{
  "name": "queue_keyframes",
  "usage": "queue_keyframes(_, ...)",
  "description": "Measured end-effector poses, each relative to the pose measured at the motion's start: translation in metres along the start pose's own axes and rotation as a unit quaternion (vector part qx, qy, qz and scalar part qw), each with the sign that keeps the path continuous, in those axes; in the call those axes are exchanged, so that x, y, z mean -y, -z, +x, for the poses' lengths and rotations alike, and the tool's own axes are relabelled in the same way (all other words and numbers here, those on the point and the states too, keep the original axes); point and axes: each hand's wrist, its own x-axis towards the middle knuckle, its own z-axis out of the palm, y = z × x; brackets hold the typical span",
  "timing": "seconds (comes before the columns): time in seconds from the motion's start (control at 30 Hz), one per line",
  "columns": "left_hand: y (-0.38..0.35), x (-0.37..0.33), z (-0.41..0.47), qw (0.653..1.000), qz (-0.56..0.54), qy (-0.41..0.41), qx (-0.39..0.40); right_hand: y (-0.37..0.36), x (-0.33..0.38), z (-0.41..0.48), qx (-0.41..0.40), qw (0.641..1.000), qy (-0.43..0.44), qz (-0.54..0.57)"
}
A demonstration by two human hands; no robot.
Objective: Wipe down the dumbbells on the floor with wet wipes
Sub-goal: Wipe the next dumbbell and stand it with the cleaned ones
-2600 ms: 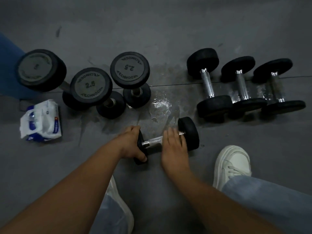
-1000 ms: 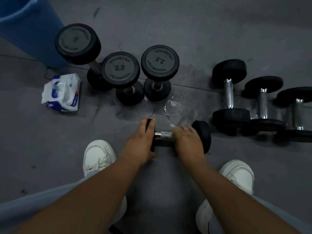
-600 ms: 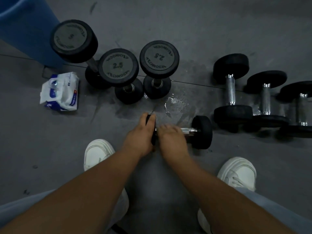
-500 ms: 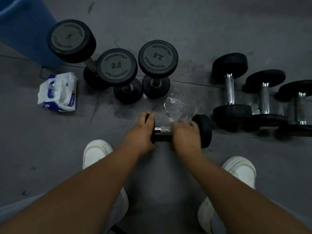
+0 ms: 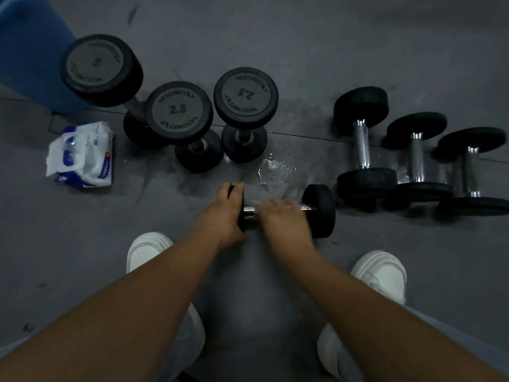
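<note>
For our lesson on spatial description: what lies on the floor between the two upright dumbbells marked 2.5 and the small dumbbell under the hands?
Only a shiny wet patch on the grey floor; the head view shows it.

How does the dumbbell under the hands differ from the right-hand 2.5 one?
The held dumbbell lies on its side; the 2.5 dumbbell stands on end. The left hand grips the held dumbbell's head, the blurred right hand covers its handle; the 2.5 dumbbell is untouched. The 2.5 dumbbell's marking faces up; the held dumbbell shows none. Both have black heads.
</note>
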Motion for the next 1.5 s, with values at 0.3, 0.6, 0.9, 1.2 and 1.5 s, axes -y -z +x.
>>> queue_keyframes(0.3, 0.013, -0.004, 0.006, 1.0, -0.003, 0.004, 0.015, 0.019, -0.031, 0.014, 0.082, 0.994, 0.051, -0.054)
queue_keyframes(0.6, 0.032, -0.01, 0.018, 0.995, -0.034, 0.006, 0.09, 0.027, -0.049, 0.032, 0.209, 0.974, 0.04, -0.072)
queue_keyframes(0.9, 0.016, 0.002, -0.029, 0.988, -0.15, -0.037, 0.0, 0.021, -0.04, 0.001, 0.119, 0.992, 0.046, 0.002)
queue_keyframes(1.2, -0.022, -0.012, -0.037, 0.998, -0.026, -0.019, -0.056, 0.022, -0.025, -0.008, 0.05, 0.979, -0.155, 0.126)
queue_keyframes(1.5, -0.028, -0.009, -0.037, 0.997, -0.032, -0.019, -0.068, 0.011, -0.001, 0.005, 0.057, 0.967, -0.144, 0.2)
